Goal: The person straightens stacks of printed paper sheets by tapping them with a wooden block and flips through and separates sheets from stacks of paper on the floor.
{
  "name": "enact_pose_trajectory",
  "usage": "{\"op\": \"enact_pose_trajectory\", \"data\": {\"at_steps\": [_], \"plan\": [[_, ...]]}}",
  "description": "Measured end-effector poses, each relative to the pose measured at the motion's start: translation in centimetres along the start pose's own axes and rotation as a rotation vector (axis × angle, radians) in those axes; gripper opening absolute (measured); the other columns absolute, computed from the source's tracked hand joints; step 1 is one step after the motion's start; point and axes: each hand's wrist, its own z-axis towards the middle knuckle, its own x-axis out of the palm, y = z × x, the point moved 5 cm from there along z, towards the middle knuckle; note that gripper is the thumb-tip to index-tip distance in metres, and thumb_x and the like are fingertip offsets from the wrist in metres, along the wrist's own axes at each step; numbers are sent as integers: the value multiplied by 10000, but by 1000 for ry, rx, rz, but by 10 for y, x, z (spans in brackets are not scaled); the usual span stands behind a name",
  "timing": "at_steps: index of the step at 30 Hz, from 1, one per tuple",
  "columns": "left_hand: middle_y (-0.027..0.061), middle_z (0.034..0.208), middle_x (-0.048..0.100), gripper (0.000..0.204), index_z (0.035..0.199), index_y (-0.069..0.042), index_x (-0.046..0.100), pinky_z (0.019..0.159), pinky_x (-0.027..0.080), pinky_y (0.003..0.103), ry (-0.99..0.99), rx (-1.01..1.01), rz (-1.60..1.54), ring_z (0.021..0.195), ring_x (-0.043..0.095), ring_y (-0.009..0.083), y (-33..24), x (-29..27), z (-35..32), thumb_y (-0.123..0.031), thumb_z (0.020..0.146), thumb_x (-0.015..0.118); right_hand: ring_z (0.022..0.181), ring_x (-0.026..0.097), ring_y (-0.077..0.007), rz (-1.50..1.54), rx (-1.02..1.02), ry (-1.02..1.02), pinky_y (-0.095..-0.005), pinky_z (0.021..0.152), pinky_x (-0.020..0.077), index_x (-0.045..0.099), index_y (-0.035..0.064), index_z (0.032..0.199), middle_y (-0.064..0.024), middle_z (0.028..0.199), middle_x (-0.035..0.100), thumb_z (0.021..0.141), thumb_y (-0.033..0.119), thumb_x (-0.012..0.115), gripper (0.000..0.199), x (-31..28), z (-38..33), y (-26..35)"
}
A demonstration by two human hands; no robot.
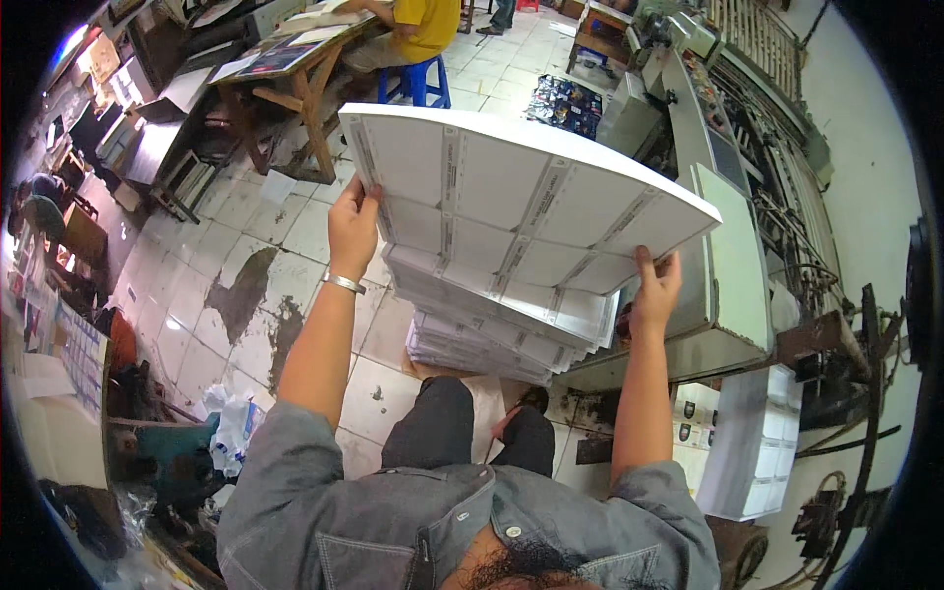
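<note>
Between my hands I hold a thick stack of printed paper sheets (492, 187), tilted so its printed face is toward me. My left hand (354, 231) grips the stack's left edge, thumb on the near face. At the right lower corner, my right hand (654, 290) is closed round the edge with its thumb up. The fingers behind the sheets are partly hidden. Below stands a tall pile of similar printed sheets (482, 339), its layers slightly uneven. Whether the held stack touches the pile's top, I cannot tell.
A pale green cabinet (737, 285) stands close on the right. Another paper stack (755, 442) lies at lower right. A person in yellow (428, 29) sits on a blue stool (418, 84) at a wooden table (295, 74). Plastic bags (231, 428) lie at left on the tiled floor (324, 383).
</note>
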Motion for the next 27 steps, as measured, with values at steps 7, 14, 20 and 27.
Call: {"op": "enact_pose_trajectory", "data": {"at_steps": [7, 14, 20, 27], "plan": [[60, 969, 655, 322, 1192, 14, 551, 759, 432, 225, -21, -6, 7, 836, 552, 70, -2, -16, -6, -159, 922, 515, 898, 518, -133, -19, 16, -22, -270, 806, 399, 531, -11, 1034, -55, 984, 585, 854, 95, 628, 231, 1, -11, -1], [42, 893, 667, 319, 1196, -1, 557, 704, 446, 236, 43, 18, 112, 758, 542, 72, -17, -11, -2, -151, 919, 509, 912, 518, -137, -45, -1, -59, -273, 814, 402, 532, -13, 1071, -68, 1001, 582, 861, 65, 609, 237, -8, -29, 4], [65, 972, 672, 328, 1219, -4, 541, 771, 444, 246, 53, 15, 111, 836, 567, 91, 1, -12, 0, -151, 931, 487, 941, 519, -143, 1, 27, 8, -273, 845, 395, 518, -1, 1107, -67, 1017, 581, 836, 32, 610, 288, -13, -10, -3], [86, 1033, 661, 320, 1210, -8, 548, 828, 432, 261, 14, -43, 136, 912, 576, 118, -2, -5, -4, -178, 950, 470, 954, 536, -151, 113, 73, 205, -290, 854, 402, 534, 13, 1090, -53, 1009, 591, 794, 72, 668, 330, -13, 7, -29]]}}
